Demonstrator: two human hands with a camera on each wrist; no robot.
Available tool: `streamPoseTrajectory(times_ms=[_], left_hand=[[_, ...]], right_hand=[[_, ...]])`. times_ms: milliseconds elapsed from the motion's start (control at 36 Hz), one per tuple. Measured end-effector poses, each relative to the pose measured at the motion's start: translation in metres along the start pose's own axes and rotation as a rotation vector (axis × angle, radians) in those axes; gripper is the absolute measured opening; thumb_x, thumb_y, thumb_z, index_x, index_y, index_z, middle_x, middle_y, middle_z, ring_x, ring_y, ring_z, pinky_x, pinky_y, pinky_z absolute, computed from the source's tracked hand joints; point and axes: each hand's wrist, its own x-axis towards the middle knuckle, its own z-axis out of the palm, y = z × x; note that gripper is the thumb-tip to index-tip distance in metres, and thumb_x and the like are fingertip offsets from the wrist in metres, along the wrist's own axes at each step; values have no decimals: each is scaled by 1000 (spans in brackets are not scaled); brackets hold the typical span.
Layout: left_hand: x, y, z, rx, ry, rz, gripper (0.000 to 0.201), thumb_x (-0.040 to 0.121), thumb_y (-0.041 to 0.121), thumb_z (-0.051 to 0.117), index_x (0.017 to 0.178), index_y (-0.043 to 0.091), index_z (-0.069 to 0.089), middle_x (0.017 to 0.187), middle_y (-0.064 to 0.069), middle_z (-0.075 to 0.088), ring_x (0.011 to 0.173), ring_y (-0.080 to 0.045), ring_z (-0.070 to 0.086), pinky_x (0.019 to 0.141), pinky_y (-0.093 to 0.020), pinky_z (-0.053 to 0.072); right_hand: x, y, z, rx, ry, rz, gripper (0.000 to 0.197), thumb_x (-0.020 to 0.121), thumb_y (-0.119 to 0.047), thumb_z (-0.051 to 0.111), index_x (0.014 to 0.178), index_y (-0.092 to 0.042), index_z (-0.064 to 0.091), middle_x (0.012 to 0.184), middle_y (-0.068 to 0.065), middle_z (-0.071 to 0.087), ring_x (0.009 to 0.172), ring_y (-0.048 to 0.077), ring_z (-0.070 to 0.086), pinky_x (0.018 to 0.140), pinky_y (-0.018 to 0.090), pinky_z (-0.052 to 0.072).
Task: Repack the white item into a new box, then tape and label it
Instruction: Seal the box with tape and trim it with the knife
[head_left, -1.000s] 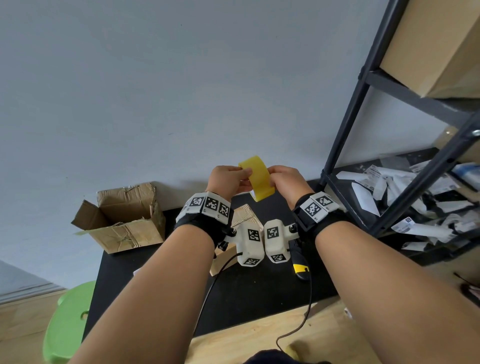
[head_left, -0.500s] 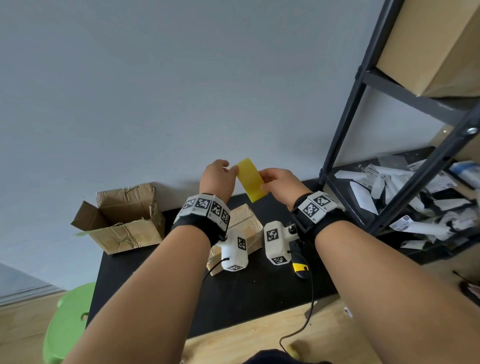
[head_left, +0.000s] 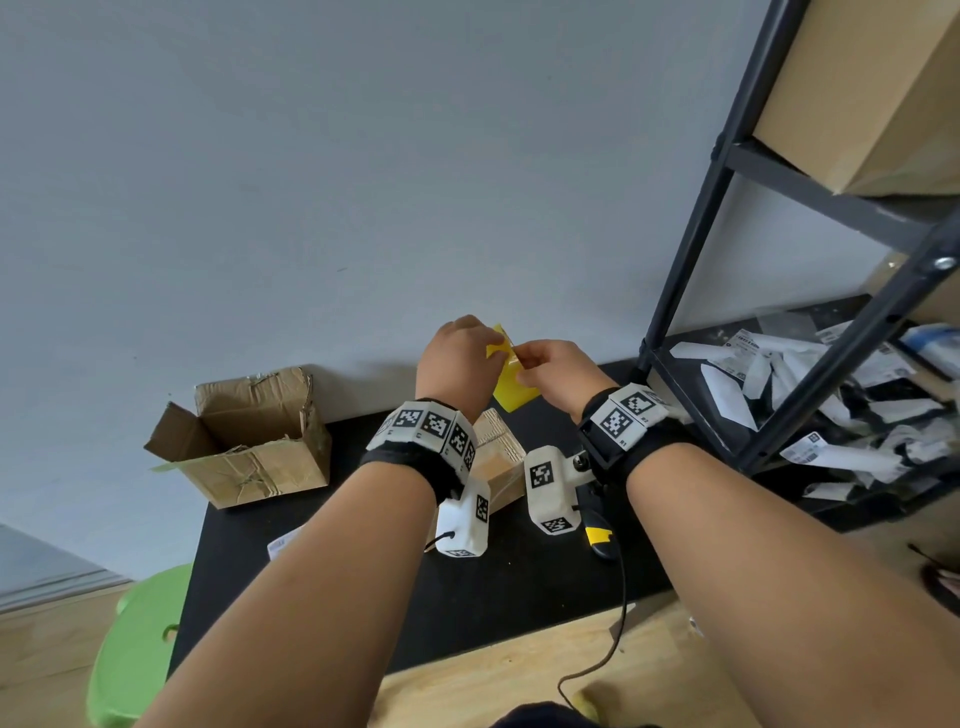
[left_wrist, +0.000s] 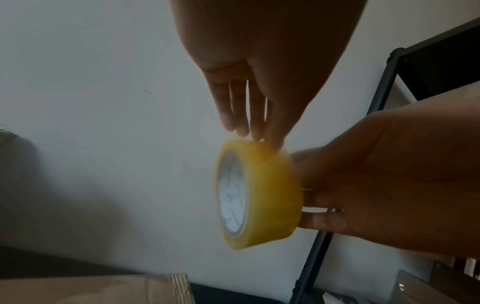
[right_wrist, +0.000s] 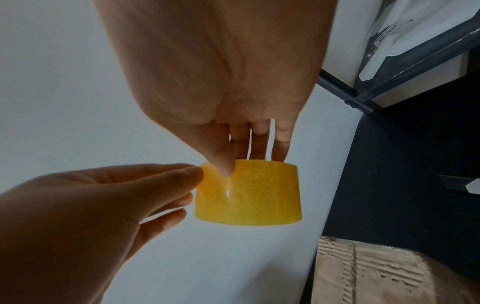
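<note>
A yellow tape roll (head_left: 511, 387) is held up in front of the grey wall, above the table. My right hand (head_left: 550, 369) grips it, thumb (right_wrist: 226, 166) on the outer band and fingers behind the rim. My left hand (head_left: 457, 358) pinches at the roll's edge with its fingertips (right_wrist: 193, 174). In the left wrist view the roll (left_wrist: 270, 195) shows its white core, with the left fingers (left_wrist: 254, 127) touching its top. A small closed cardboard box (head_left: 498, 457) lies on the table under my wrists. The white item is not in view.
An open, crumpled cardboard box (head_left: 249, 441) stands at the back left of the black table (head_left: 519, 597). A yellow and black scanner (head_left: 597, 535) lies by my right wrist. A black rack (head_left: 691, 291) with several white labels (head_left: 779, 374) stands right. A green stool (head_left: 135, 649) is lower left.
The hands have come closer together and the roll has turned and dropped slightly between them. The left fingertips have shifted onto the roll's edge.
</note>
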Motion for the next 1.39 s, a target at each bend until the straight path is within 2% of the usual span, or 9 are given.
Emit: streamPoseTrajectory(times_ms=[250, 444, 639, 861, 1000, 1111, 1194, 1278, 1389], left_hand=[[3, 3, -4, 27, 12, -23, 21, 92, 18, 56, 97, 11, 75, 100, -6, 64, 94, -23, 57, 73, -27, 39], [4, 4, -3, 134, 13, 28, 24, 94, 15, 48, 95, 5, 70, 99, -10, 61, 90, -26, 57, 67, -28, 34], [5, 7, 1, 204, -6, 7, 23, 94, 18, 47, 93, 3, 65, 97, -11, 60, 86, -29, 58, 70, -33, 41], [7, -4, 3, -99, 14, -155, 18, 92, 11, 50, 104, 7, 63, 109, -9, 58, 98, -26, 56, 78, -26, 40], [10, -7, 3, -282, 21, -485, 36, 95, 26, 51, 125, 8, 47, 115, -5, 57, 101, -23, 56, 81, -29, 42], [12, -9, -1, -856, -152, -691, 43, 96, 13, 52, 134, -6, 41, 104, -19, 64, 79, -28, 66, 78, -38, 57], [9, -8, -7, -993, -144, -657, 28, 93, 1, 55, 120, -8, 51, 101, -28, 63, 74, -27, 65, 79, -37, 57], [7, -8, -6, -939, -118, -612, 43, 91, 3, 60, 131, -2, 44, 91, -22, 65, 70, -25, 66, 74, -32, 59], [5, -3, -7, -825, -138, -497, 51, 89, 5, 63, 136, 1, 42, 95, -19, 69, 70, -20, 68, 71, -29, 59]], right_hand=[[-3, -3, 3, 14, -18, -27, 37, 88, 7, 52, 118, -9, 66, 115, 13, 68, 108, 25, 61, 91, 33, 46], [-2, -3, 3, 28, -21, -16, 40, 88, 10, 50, 121, -9, 65, 117, 12, 67, 107, 23, 61, 88, 28, 44], [-1, -3, 5, 6, -11, -27, 40, 89, 9, 50, 120, -9, 65, 117, 12, 67, 106, 21, 60, 88, 28, 43], [-2, -6, -2, -20, 13, -50, 42, 86, 6, 51, 120, -13, 66, 115, 7, 67, 108, 21, 60, 89, 27, 44], [1, -6, -6, -2, 39, -43, 43, 86, 6, 52, 123, -12, 64, 113, 2, 65, 104, 16, 57, 90, 26, 41], [4, -3, -6, 37, 53, -11, 42, 84, 7, 52, 119, -12, 66, 112, 3, 65, 107, 18, 57, 93, 27, 43], [7, -4, -7, 56, 52, 48, 33, 86, 0, 49, 113, -9, 67, 113, 7, 65, 108, 24, 59, 95, 35, 48], [10, -5, -6, 119, 59, 123, 24, 91, -13, 49, 105, -3, 65, 118, 16, 63, 110, 28, 61, 89, 36, 51], [11, -6, -6, 208, 113, 171, 12, 90, -19, 51, 90, -11, 60, 113, 14, 64, 105, 27, 62, 77, 33, 53]])
